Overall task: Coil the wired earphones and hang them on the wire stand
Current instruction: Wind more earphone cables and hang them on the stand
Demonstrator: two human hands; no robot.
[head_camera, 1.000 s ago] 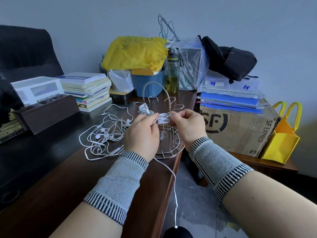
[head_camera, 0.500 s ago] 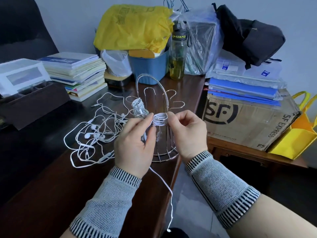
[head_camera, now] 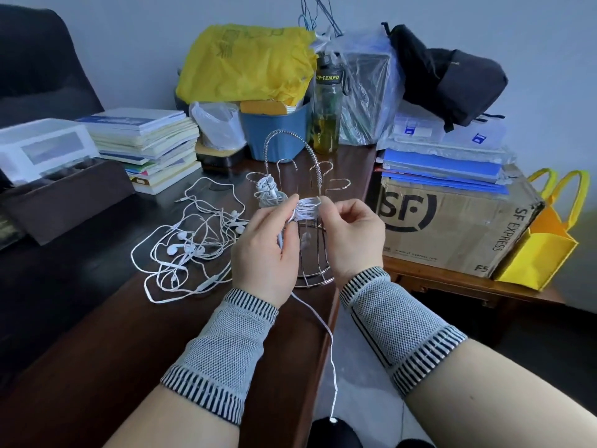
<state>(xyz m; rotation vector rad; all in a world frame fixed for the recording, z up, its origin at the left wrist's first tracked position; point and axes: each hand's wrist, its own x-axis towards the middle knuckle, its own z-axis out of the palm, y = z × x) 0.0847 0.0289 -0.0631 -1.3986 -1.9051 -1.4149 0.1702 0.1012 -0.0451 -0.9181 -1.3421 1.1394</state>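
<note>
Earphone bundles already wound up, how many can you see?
2: one coiled bundle pinched between the left hand and right hand, one hanging bundle on the wire stand.

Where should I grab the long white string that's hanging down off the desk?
Pinch the dangling cord just under the left hand, reaching in from the right, over the floor. There it hangs free and straight beside the desk edge; its small end lower down would probably swing away.
</note>
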